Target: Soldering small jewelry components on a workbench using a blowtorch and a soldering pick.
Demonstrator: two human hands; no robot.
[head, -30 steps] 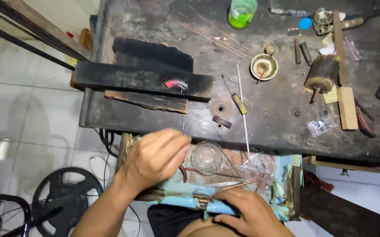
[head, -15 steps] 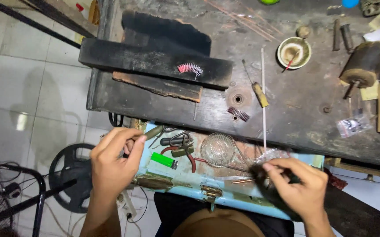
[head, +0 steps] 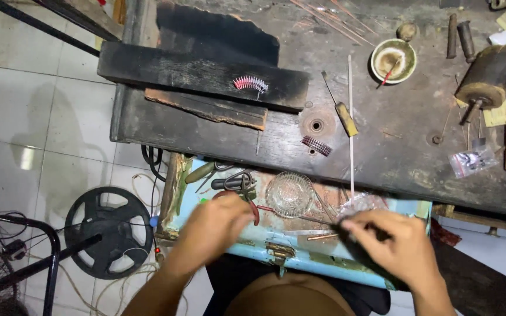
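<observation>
Both hands are down in the open blue drawer under the surface. Left hand curls over the red-handled pliers, grip hidden. Right hand pinches something thin, too blurred to name.

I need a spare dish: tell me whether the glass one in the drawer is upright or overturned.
Cannot tell: the glass dish lies flat among tools in the blue drawer, its rim unclear.

glass dish in drawer — between both hands, pliers left of dish
</observation>
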